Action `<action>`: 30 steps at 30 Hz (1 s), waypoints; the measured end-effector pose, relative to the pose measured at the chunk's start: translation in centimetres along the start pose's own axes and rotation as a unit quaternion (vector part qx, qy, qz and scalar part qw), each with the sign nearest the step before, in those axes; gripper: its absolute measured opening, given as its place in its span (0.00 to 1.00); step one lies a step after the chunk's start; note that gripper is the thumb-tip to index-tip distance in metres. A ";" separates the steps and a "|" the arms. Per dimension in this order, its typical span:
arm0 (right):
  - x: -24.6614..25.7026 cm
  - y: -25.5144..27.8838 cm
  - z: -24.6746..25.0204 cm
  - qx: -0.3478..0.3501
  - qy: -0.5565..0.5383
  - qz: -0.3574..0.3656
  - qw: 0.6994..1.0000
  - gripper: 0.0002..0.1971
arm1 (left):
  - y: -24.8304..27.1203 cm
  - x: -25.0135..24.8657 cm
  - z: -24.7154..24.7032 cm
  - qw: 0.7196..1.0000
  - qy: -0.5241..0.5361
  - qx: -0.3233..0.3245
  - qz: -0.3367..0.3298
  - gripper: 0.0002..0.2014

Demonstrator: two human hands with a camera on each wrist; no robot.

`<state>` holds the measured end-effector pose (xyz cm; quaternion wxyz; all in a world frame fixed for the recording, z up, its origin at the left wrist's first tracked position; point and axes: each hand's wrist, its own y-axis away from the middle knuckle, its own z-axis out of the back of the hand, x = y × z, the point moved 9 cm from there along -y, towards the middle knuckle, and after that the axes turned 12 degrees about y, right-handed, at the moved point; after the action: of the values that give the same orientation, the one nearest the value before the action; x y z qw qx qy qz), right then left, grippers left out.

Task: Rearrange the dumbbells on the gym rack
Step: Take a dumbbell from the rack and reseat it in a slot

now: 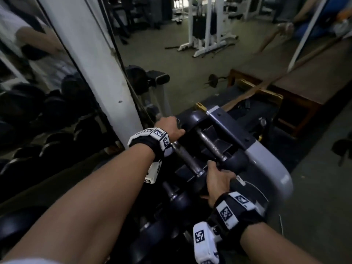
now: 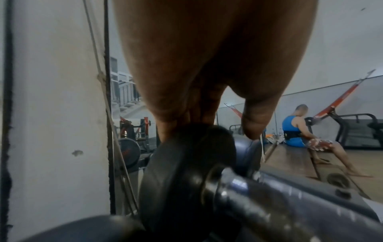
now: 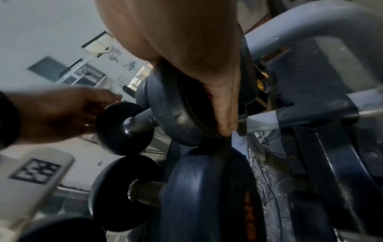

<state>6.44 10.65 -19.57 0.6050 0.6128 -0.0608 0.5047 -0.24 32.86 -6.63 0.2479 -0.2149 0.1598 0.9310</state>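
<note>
A dark dumbbell with a steel handle (image 1: 187, 161) lies across the top of the grey rack (image 1: 270, 161). My left hand (image 1: 169, 128) grips its far head with fingers curled over the black disc (image 2: 186, 163). My right hand (image 1: 219, 178) grips the near head (image 3: 172, 111), thumb down the disc's outer face. A second dumbbell (image 1: 209, 143) sits just beyond, in the rack's end cradle. More dumbbells (image 1: 171, 191) lie in the cradles closer to me. In the right wrist view my left hand (image 3: 62, 113) shows on the small far head (image 3: 124, 129).
A white pillar (image 1: 91, 63) and a mirror (image 1: 38, 111) stand tight against the rack's left side. Beyond the rack are a wooden platform (image 1: 304, 88), a small bar on the floor (image 1: 213, 80) and a white cable machine (image 1: 205, 25). A person in blue (image 2: 294, 131) sits on the platform.
</note>
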 end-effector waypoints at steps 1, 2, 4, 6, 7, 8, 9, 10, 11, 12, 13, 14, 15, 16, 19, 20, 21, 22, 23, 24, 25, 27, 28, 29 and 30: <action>-0.2 0.0 -0.1 -0.011 -0.015 -0.008 1.000 0.26 | -0.8 0.5 -0.6 1.000 -0.012 0.012 -0.004 0.22; -0.3 0.2 0.0 -0.020 -0.027 -0.014 0.999 0.26 | -1.5 0.7 -0.9 1.000 -0.023 0.017 -0.010 0.23; -0.5 0.3 0.0 -0.041 -0.048 -0.021 0.998 0.25 | -2.6 1.0 -1.1 0.999 -0.029 0.023 -0.026 0.25; -0.7 0.6 0.0 -0.062 -0.073 -0.023 0.995 0.23 | -3.4 1.4 -1.3 0.999 -0.006 0.047 -0.027 0.28; -0.6 0.8 0.0 -0.070 -0.081 -0.024 0.994 0.22 | -3.7 1.7 -1.4 0.998 0.009 0.060 -0.024 0.29; -0.7 0.9 -0.2 -0.075 -0.090 -0.025 0.993 0.22 | -4.0 1.9 -1.5 0.997 0.021 0.070 -0.021 0.29; -0.8 1.0 -0.3 -0.077 -0.103 -0.026 0.991 0.22 | -4.3 2.3 -1.6 0.996 0.030 0.078 -0.015 0.28; -0.8 1.0 -0.4 -0.082 -0.112 -0.024 0.990 0.23 | -4.5 2.5 -1.7 0.995 0.039 0.087 -0.010 0.28; -0.9 1.1 -0.5 -0.086 -0.117 -0.021 0.989 0.22 | -4.6 2.7 -1.8 0.994 0.049 0.097 -0.006 0.28; -0.9 1.0 -0.5 -0.085 -0.122 -0.019 0.989 0.22 | -4.6 2.9 -1.8 0.993 0.063 0.104 0.001 0.27; -1.1 1.1 -0.6 -0.086 -0.126 -0.017 0.988 0.21 | -4.6 3.2 -2.0 0.990 0.084 0.114 0.011 0.28; -1.2 1.1 -0.8 -0.085 -0.127 -0.014 0.988 0.22 | -4.7 3.5 -2.2 0.986 0.110 0.124 0.017 0.28; -1.3 1.3 -1.0 -0.081 -0.128 -0.011 0.988 0.22 | -4.7 3.6 -2.4 0.981 0.134 0.139 0.022 0.29; -1.4 1.3 -1.2 -0.078 -0.129 -0.008 0.989 0.23 | -4.8 3.7 -2.6 0.976 0.154 0.156 0.018 0.29; -1.4 1.4 -1.3 -0.069 -0.134 0.003 0.989 0.25 | -4.8 3.6 -3.2 0.959 0.199 0.202 0.015 0.32; -1.3 1.5 -1.2 -0.068 -0.132 0.006 0.989 0.25 | -4.9 3.7 -3.4 0.953 0.212 0.215 0.016 0.32; -1.2 1.5 -1.2 -0.067 -0.133 0.009 0.989 0.24 | -4.6 3.6 -3.5 0.949 0.220 0.224 0.017 0.30; -1.0 1.5 -1.1 -0.066 -0.136 0.010 0.988 0.23 | -4.3 3.5 -3.4 0.948 0.224 0.224 0.015 0.28; -0.8 1.6 -1.1 -0.065 -0.137 0.012 0.988 0.23 | -4.0 3.5 -3.2 0.949 0.227 0.217 0.014 0.27; -0.7 1.7 -1.1 -0.066 -0.139 0.012 0.988 0.23 | -3.6 3.5 -3.0 0.950 0.233 0.210 0.011 0.26; -0.6 1.9 -1.0 -0.066 -0.142 0.015 0.987 0.23 | -3.2 3.3 -2.7 0.949 0.240 0.203 0.012 0.26; -0.4 2.2 -0.8 -0.066 -0.144 0.020 0.987 0.23 | -2.5 3.2 -2.1 0.952 0.242 0.187 0.012 0.22; -0.2 2.5 -0.6 -0.066 -0.143 0.023 0.987 0.24 | -2.3 3.2 -1.6 0.954 0.244 0.173 0.011 0.19; 0.3 2.7 -0.3 -0.067 -0.142 0.029 0.987 0.24 | -2.1 3.2 -1.0 0.957 0.242 0.157 0.010 0.18; 0.7 2.8 0.0 -0.066 -0.145 0.036 0.987 0.25 | -1.9 3.2 -0.3 0.959 0.244 0.144 0.007 0.19</action>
<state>4.87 10.30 -17.14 0.6105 0.6354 -0.2032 0.4270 -1.61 35.52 -8.81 0.2232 -0.3969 0.3489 0.8191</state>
